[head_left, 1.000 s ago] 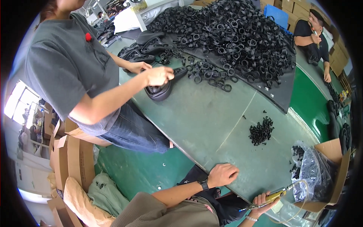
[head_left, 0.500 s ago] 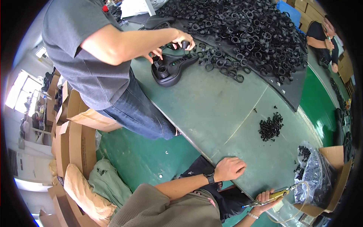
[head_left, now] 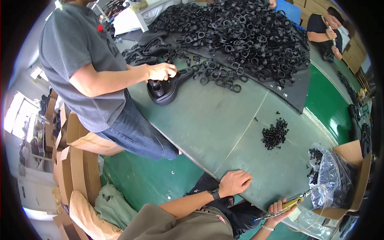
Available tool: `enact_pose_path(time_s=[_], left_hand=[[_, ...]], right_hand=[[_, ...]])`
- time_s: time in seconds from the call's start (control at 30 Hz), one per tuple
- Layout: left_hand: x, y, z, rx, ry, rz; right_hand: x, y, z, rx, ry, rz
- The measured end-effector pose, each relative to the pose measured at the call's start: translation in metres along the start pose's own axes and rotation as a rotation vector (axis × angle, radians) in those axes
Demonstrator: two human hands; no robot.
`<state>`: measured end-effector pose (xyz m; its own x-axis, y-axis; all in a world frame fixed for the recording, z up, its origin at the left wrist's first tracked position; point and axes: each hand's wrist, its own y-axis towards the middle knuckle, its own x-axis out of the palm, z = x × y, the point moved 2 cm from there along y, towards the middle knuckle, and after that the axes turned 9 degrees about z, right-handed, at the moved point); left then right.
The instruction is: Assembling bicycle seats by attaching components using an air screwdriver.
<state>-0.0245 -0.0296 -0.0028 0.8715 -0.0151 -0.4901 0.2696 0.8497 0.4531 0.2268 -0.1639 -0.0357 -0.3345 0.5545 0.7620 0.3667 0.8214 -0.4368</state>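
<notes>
My left hand (head_left: 235, 182), with a dark watch on its wrist, rests at the near table edge. Its fingers are curled together and nothing shows in them. In my right hand (head_left: 276, 216) lies a yellow air screwdriver (head_left: 291, 203), the fingers wrapped round its body. The thin bit points left, past the table edge, and a clear hose (head_left: 326, 197) loops from the other end. Beyond my hands, a pile of small black screws (head_left: 275, 135) sits on the green table (head_left: 200, 126).
Across the table's far side spreads a heap of black ring-shaped clamps (head_left: 248, 36). A co-worker (head_left: 86, 60) at left bends over a black bicycle saddle (head_left: 164, 96). An open carton (head_left: 362, 188) with a plastic bag (head_left: 332, 170) stands at right. Another person (head_left: 324, 36) sits far right.
The view has shifted a little. The co-worker has straightened somewhat, and that person's visible hand is now over the saddle's middle. My hands keep nearly the same pose, the right still round the screwdriver.
</notes>
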Motion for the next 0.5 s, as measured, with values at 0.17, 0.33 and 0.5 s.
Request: enact_pose_path(time_s=[0.17,0.33,0.5], left_hand=[[-0.0003,0.0037,0.0024,0.018,-0.002,0.003],[0.0004,0.0058,0.0036,0.023,0.005,0.013],[-0.0004,0.0071,0.0051,0.025,0.009,0.021]], right_hand=[[-0.0029,-0.0014,0.0016,-0.013,0.018,0.008],[-0.0044,-0.001,0.0025,-0.009,0.065,0.044],[-0.0052,-0.0007,0.0034,-0.006,0.048,0.009]])
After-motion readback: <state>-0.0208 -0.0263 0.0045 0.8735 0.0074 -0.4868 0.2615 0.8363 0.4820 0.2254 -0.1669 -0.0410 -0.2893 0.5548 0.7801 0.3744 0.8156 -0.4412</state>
